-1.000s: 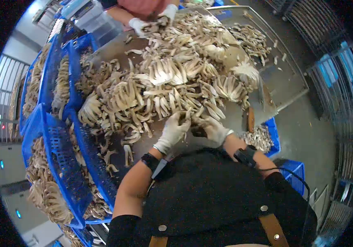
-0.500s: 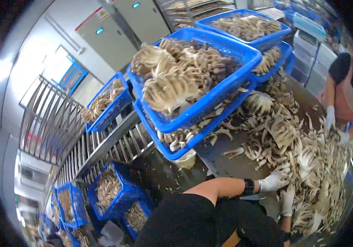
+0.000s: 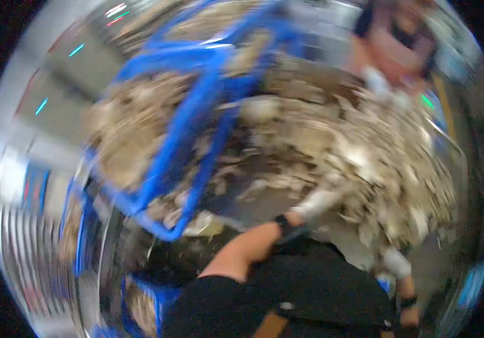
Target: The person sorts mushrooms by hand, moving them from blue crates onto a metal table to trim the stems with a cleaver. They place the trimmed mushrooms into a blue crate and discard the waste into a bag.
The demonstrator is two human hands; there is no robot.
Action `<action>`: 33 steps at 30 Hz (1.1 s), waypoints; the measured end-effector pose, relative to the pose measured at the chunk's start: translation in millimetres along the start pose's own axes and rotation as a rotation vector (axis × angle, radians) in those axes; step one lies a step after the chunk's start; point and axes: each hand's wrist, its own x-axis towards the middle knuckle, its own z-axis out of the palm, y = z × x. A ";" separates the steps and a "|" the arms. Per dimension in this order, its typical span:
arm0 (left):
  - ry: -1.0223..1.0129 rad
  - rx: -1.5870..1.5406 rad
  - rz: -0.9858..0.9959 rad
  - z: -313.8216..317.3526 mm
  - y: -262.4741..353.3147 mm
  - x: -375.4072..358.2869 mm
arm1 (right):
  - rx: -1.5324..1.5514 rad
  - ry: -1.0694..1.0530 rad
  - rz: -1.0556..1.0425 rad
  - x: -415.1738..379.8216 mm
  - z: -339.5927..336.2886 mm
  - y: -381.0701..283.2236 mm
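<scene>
- Head view, heavily blurred by motion: the person's left hand [image 3: 318, 203], in a pale glove, lies at the near edge of the mushroom heap [image 3: 366, 152] on the grey metal surface [image 3: 264, 211]. A dark band sits on the wrist behind it, and the bare forearm runs back to a black sleeve.
- Whether the left grip is closed on a mushroom or lies open on the pile cannot be told; the fingers are smeared into the heap.
- The right hand [image 3: 395, 262], also gloved, is at the near right edge of the surface, just beside the lower rim of the heap. Its grip cannot be told either.
- The mushroom heap covers most of the surface, from its middle out to the right edge and the far side.
- Blue crates [image 3: 197, 107] filled with more mushrooms are stacked along the left edge of the surface, tilted in the frame.
- Another blue crate [image 3: 143, 298] stands lower, left of the person's body.
- Across the far side a second person [image 3: 394, 45] in a pinkish top has pale gloved hands at the heap.
</scene>
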 end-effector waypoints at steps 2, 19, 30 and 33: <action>-0.034 -0.220 -0.069 -20.1 29.4 -2.0 | 0.315 0.481 0.224 7.5 -5.6 24.3; -0.011 -0.766 -0.712 -25.1 38.5 -21.3 | 0.021 0.771 0.341 126.1 -7.1 71.3; -0.142 -0.773 -0.600 -17.9 76.9 -19.1 | -0.226 0.632 0.297 66.2 4.9 28.4; -0.147 -0.711 -0.641 -36.0 90.0 -21.4 | -0.296 0.562 0.345 18.9 -4.4 12.7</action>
